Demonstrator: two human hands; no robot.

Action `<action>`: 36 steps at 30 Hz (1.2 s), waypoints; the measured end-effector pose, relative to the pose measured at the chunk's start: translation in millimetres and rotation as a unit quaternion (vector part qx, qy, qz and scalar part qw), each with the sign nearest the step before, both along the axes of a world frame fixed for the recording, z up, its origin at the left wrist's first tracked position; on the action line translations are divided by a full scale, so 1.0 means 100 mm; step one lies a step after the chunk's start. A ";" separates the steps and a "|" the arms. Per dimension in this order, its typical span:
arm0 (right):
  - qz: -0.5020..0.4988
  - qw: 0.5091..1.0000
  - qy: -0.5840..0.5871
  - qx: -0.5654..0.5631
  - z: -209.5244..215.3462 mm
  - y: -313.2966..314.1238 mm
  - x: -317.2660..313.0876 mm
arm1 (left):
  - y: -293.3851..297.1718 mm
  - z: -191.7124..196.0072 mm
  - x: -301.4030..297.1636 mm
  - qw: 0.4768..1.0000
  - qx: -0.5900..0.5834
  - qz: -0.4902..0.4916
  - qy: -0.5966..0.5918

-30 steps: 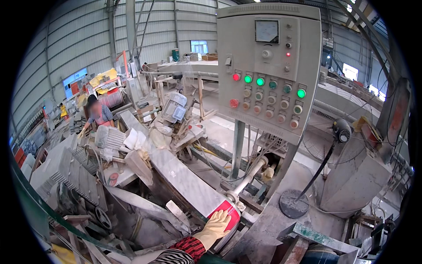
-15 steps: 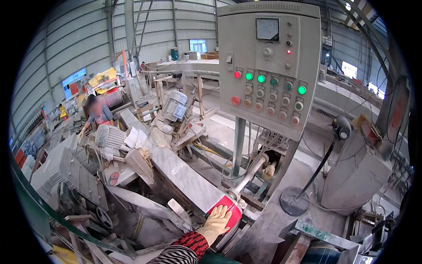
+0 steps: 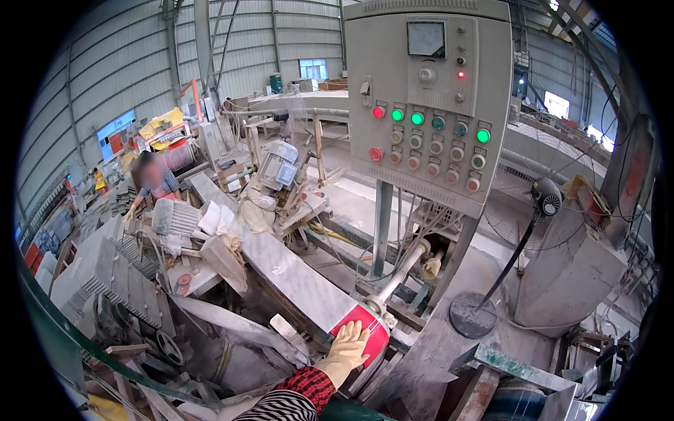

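Note:
My left hand (image 3: 346,349), in a cream rubber glove, lies palm down with its fingers stretched over the red belt (image 3: 377,341) at the near end of a narrow conveyor. It grips nothing. A checked red-and-black cuff and a striped sleeve cover my forearm. Just beyond the fingertips begins a long grey-white stone slab (image 3: 295,270), which lies along the conveyor and runs away to the upper left. A pale roller shaft (image 3: 401,277) meets the conveyor beside the red end. My right hand is out of view.
A grey control cabinet (image 3: 428,91) with lit buttons stands ahead. To the right is a fan (image 3: 545,196) on a round base. Dusty motors (image 3: 279,166) and stacked slabs (image 3: 105,284) flank the conveyor's left. Farther back, a person (image 3: 156,184) bends over the line.
The slab's near edge has slid slightly away from my hand, and more red belt shows. My left hand stays flat on it, almost unmoved. The view has shifted a little.

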State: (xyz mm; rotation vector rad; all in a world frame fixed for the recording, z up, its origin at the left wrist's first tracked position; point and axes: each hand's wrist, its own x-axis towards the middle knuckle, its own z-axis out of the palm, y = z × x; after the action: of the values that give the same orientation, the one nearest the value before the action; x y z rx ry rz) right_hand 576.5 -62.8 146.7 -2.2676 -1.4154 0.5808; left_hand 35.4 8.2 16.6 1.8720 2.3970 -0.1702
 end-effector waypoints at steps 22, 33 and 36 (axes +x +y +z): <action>-0.008 1.000 0.000 -0.007 -0.05 -0.08 0.07 | -0.01 -0.01 -0.06 0.999 0.017 0.040 0.009; -0.015 1.000 -0.006 -0.013 -0.05 -0.08 0.10 | -0.03 -0.15 -0.11 0.995 0.090 0.052 0.007; -0.016 1.000 -0.006 -0.012 -0.02 -0.10 0.09 | -0.03 -0.19 -0.14 0.992 0.117 0.051 0.013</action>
State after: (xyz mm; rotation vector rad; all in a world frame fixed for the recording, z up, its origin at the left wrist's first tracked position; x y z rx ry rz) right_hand 585.7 -73.1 145.2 -2.3127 -1.3827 0.5777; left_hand 20.9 4.8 -2.6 1.8400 2.6240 0.0996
